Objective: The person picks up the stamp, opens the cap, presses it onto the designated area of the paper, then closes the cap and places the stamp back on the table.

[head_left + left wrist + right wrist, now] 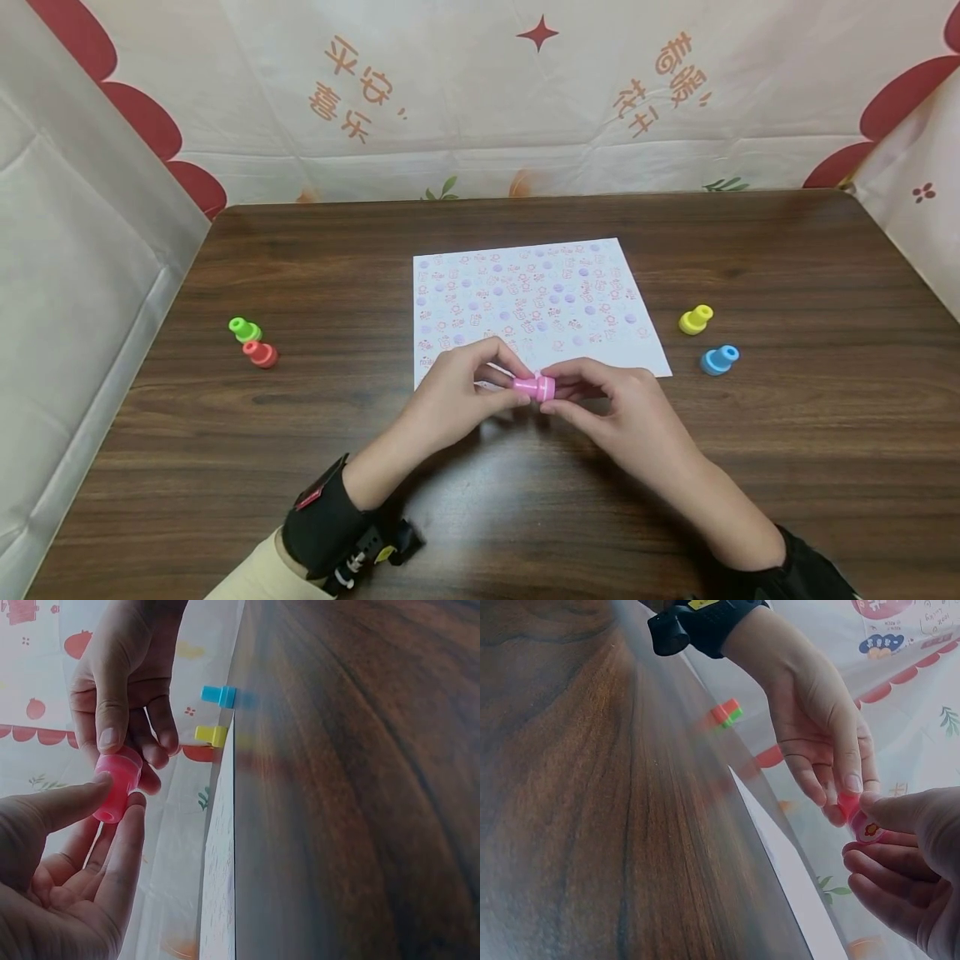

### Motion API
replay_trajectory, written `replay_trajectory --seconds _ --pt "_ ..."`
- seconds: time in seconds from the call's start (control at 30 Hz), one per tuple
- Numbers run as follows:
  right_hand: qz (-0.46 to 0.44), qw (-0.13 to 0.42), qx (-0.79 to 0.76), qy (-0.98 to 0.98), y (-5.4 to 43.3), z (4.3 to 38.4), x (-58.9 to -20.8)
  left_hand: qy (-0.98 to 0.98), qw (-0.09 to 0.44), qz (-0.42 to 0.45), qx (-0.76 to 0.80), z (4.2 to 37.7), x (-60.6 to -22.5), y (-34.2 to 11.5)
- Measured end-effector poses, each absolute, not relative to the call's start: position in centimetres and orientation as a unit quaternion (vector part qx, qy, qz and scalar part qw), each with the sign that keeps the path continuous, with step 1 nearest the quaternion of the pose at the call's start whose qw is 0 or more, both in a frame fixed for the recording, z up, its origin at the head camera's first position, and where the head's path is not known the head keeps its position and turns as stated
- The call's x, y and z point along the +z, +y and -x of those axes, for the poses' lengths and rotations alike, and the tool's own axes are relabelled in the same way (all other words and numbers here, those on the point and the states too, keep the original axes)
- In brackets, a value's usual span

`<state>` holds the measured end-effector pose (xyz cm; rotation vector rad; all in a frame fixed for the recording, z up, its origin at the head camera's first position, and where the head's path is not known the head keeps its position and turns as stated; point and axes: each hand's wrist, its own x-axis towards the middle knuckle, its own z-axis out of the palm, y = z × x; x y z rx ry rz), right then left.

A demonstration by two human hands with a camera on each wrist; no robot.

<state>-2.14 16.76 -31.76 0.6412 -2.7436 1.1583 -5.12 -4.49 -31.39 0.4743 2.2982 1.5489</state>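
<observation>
Both hands hold a small pink toy stamp [534, 388] between them, raised over the near edge of a white printed sheet [525, 308]. The left hand [453, 396] pinches its narrower handle end between thumb and fingers. At the wider end, the thumb and fingers of the right hand [633, 412] grip the rim. In the right wrist view, that wide end of the stamp [868, 829] faces the camera and shows a small flower design. Rows of small red and purple prints cover most of the sheet.
Left of the sheet stand a green stamp [245, 330] and a red stamp [260, 354], close together. To the right are a yellow stamp [696, 320] and a blue stamp [720, 360]. A patterned cloth [480, 100] hangs behind the brown wooden table [300, 467].
</observation>
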Motion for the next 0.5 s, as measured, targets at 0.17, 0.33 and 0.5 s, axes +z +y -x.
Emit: replay_trajectory --seconds 0.17,0.33,0.5 --pt "-0.219 0.061 0.37 -0.901 16.7 2.05 -31.85 0.811 0.159 -0.162 0.539 4.99 -31.31 -4.4" --pt "-0.222 0.06 0.366 -0.902 16.7 2.03 -31.87 0.812 0.16 -0.164 0.537 4.92 -31.32 -4.36" --pt "-0.216 0.043 0.368 -0.903 16.61 2.1 -31.81 0.806 0.161 -0.172 0.544 4.8 -31.29 -4.42"
